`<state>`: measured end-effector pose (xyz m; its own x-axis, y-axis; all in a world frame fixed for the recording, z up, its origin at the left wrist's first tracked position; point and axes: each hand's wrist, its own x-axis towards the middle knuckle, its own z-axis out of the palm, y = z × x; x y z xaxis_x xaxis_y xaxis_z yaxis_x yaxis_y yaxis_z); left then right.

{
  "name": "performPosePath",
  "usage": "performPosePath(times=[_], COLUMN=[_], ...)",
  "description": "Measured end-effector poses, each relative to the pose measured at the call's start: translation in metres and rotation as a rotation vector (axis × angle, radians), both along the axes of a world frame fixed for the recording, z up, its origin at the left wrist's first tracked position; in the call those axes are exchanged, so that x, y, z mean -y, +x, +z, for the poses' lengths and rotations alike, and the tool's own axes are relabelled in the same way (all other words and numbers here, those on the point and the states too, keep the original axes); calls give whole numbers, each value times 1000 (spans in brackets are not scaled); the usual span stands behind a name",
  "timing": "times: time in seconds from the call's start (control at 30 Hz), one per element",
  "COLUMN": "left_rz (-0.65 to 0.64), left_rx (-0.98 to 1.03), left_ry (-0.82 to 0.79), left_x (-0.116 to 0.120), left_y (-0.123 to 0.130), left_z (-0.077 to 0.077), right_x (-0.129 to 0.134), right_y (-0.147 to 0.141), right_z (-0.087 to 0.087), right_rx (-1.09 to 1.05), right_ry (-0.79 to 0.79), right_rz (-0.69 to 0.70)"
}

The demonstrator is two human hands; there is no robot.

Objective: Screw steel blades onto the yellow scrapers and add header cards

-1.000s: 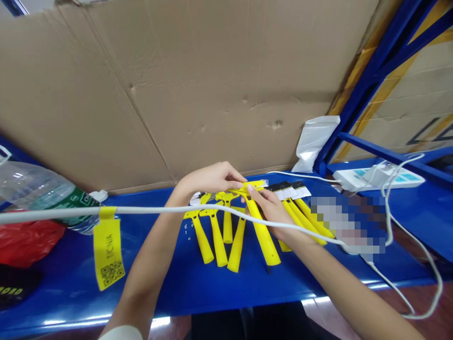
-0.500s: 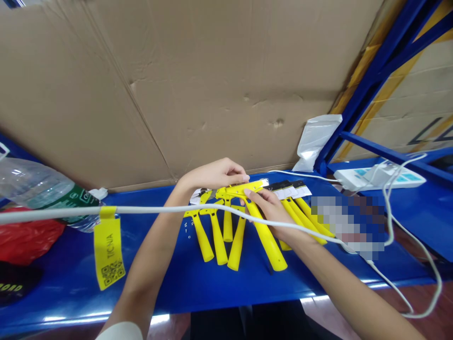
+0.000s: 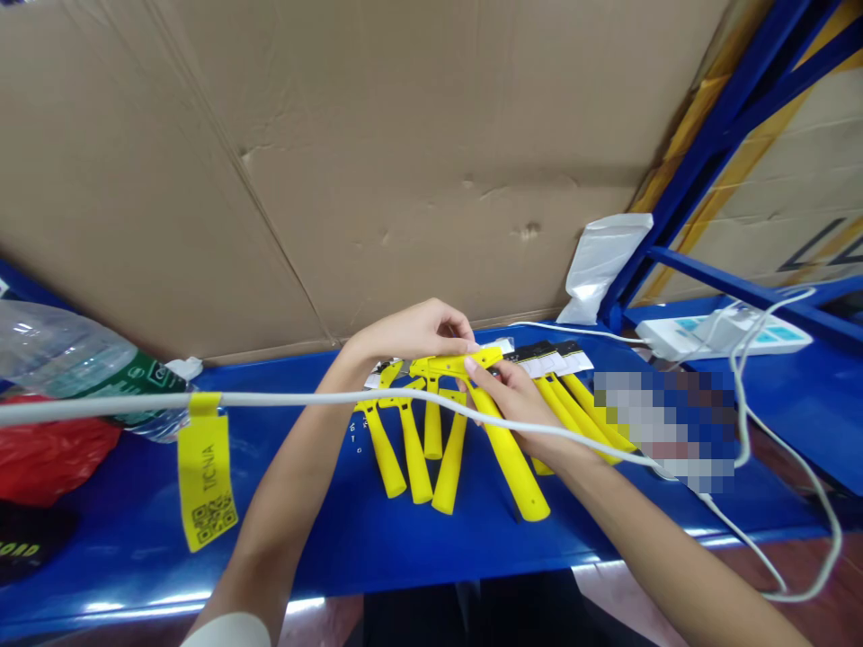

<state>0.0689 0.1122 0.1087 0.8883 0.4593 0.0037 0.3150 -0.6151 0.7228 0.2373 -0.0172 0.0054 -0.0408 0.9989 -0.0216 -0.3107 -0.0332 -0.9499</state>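
A yellow T-shaped scraper (image 3: 507, 454) is in my right hand (image 3: 513, 395), which grips it just below the crosswise head, thumb on top. Its handle slants toward the table's front edge. My left hand (image 3: 431, 331) arches over the far side of the head, with thumb and forefinger pinched together at its upper edge. Whatever they pinch is too small to make out. Several similar yellow handles (image 3: 413, 454) lie to the left of the held one. On the right, more yellow scrapers (image 3: 573, 418) lie side by side, with black-and-white pieces (image 3: 549, 359) at their heads.
Tiny metal parts (image 3: 352, 438) lie on the blue table (image 3: 378, 548). A white cable (image 3: 270, 398) with a yellow tag (image 3: 208, 485) crosses before my arms. A bottle (image 3: 87, 350) and red bag (image 3: 54, 449) stand left; a power strip (image 3: 721, 334) lies right. Cardboard (image 3: 404, 180) rises behind.
The held scraper has turned slightly in my right hand, and its handle end has shifted a little toward me. My left hand stays pinched at the head, almost unmoved.
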Motion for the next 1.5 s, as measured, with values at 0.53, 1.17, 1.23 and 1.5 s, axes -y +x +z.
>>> performPosePath(times=[0.53, 1.17, 1.23, 1.5], left_rz=[19, 26, 32, 32], left_rx=[-64, -7, -5, 4], left_ry=[123, 81, 86, 102], left_x=[8, 13, 13, 17], left_y=[-4, -10, -9, -6], left_z=[10, 18, 17, 17], right_x=[3, 2, 1, 0], right_y=[-2, 1, 2, 1], right_z=[9, 4, 3, 3], right_rx=[53, 84, 92, 110], right_ry=[13, 67, 66, 77], right_rz=[-58, -68, -73, -82])
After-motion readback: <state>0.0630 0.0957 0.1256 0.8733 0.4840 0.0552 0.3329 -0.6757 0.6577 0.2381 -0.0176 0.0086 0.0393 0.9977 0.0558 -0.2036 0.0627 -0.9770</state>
